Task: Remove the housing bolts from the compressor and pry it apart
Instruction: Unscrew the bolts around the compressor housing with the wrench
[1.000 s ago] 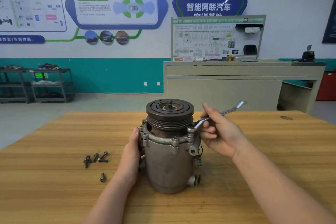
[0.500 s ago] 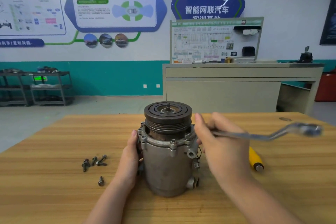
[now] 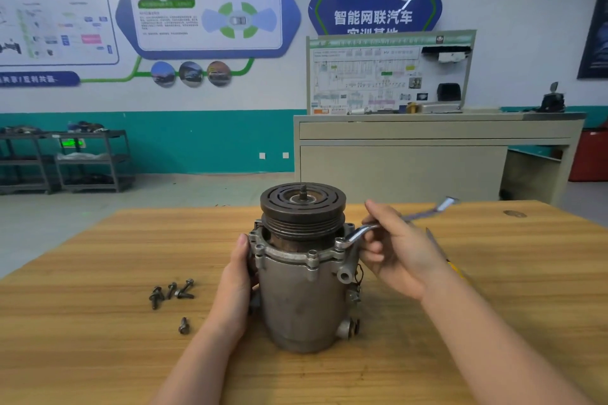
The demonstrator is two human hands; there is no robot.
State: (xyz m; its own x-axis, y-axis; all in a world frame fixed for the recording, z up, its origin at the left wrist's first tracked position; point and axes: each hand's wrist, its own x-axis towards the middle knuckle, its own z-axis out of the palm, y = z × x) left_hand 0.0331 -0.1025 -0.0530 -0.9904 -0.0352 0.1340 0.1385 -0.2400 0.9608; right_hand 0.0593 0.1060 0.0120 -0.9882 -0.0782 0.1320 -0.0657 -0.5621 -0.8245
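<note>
From the head camera, the compressor (image 3: 304, 273) stands upright near the middle of the wooden desk (image 3: 493, 322), pulley end up. The left hand (image 3: 235, 286) rests flat against its left side, fingers straight and spread along the housing, steadying it. The right hand (image 3: 399, 250) has its grip pinched round the shank of an offset wrench (image 3: 360, 233) whose ring end sits on a flange bolt at the right rim. Four loose bolts (image 3: 172, 291) lie on the desk well left of the body. The cast metal body looks heavy and rigid, probably a bit greasy, so a broad palm hold low on the smooth cylinder seems best, away from the protruding ports
</note>
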